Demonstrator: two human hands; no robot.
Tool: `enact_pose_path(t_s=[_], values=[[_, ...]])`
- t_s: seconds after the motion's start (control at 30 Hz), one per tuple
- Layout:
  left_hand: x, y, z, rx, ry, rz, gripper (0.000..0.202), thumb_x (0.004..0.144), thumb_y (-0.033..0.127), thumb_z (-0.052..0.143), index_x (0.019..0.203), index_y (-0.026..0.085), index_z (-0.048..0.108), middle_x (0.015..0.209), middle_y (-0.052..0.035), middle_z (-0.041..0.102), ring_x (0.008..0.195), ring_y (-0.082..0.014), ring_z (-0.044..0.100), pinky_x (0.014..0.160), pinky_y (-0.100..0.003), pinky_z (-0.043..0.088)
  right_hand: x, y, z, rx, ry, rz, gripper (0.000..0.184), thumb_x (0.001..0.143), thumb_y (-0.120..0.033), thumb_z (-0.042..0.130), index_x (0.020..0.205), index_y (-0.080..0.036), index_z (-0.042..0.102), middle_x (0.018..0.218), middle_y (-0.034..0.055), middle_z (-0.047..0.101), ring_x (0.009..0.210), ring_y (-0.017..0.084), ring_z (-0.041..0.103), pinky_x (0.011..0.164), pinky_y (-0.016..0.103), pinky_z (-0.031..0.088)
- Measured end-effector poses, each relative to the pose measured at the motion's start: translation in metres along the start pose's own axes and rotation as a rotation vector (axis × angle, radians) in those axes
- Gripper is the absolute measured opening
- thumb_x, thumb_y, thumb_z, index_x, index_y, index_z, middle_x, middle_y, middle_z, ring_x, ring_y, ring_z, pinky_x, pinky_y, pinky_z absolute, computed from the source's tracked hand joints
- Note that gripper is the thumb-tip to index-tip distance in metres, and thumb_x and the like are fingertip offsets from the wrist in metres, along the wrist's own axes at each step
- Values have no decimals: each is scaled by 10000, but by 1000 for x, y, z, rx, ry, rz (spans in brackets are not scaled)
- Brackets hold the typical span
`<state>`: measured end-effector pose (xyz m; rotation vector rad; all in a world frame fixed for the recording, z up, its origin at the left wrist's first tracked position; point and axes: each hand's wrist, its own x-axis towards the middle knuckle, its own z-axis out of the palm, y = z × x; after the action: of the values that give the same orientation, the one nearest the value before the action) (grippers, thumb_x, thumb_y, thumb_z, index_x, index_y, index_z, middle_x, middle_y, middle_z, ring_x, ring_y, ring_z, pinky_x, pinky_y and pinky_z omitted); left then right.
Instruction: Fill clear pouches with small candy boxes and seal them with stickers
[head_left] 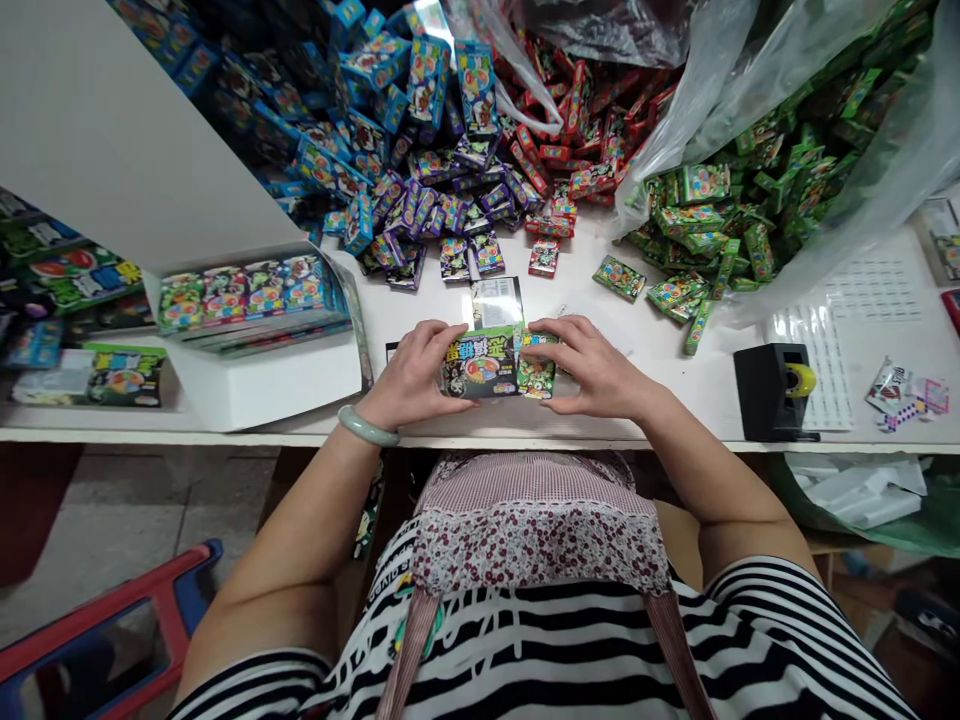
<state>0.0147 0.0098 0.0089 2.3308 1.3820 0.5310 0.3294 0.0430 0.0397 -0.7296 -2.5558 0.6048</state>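
Observation:
My left hand (416, 372) is closed on the left end of a black and green printed candy box (480, 372) at the table's front edge. A small green candy box (537, 372) meets that box's right end, gripped by my right hand (592, 368) between thumb and fingers. Whether the small box is partly inside the larger one, I cannot tell. Just beyond both lies a flat printed piece (496, 292) with a white panel, partly covered by the boxes.
Blue (375, 60), purple (450, 200), red (592, 140) and green (705, 220) small boxes lie heaped across the back. A white carton (277, 390) with packed boxes stands left. A black tape dispenser (765, 390) sits right, near label sheets (825, 350). Clear plastic (697, 90) hangs over the heaps.

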Motion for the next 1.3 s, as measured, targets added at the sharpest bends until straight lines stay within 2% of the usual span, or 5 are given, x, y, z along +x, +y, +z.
enact_pose_path(t_s=[0.23,0.47,0.93,1.13,1.3], values=[[-4,-6,-7,-120,123,-11,988,617,651,808,1422,246,403,1253,-117,479,1209,-333,518,1058,-530,473,-12,3,-32,-15,180,136,667,824,-580,662,1419,-357,462,1462,84,466,1328,370,434,1113,626,331],[0,-2,-1,-180,153,16,975,636,682,786,1421,239,414,1256,-127,507,1214,-328,530,1067,-531,469,12,-21,-12,-20,230,204,674,843,-654,607,1416,-333,457,1526,79,395,1382,373,375,1137,614,310],[-5,6,2,51,95,-13,993,638,580,813,1451,223,369,1307,-149,484,1220,-356,509,1053,-532,450,13,-6,-19,2,-104,-43,581,840,-438,672,1372,-284,497,1494,94,460,1325,342,405,1113,583,385],[-7,8,5,96,53,58,937,727,607,727,1473,187,346,1318,-178,516,1220,-360,509,1055,-521,426,15,4,-5,95,-110,-34,836,800,-312,716,1522,-275,297,1554,144,345,1403,312,382,1134,531,412],[-5,5,10,182,27,60,932,745,646,694,1464,151,370,1280,-201,549,1172,-371,533,1012,-515,440,18,7,12,24,-123,33,934,764,-212,756,1550,-241,253,1466,175,453,1362,341,451,1118,536,424]])
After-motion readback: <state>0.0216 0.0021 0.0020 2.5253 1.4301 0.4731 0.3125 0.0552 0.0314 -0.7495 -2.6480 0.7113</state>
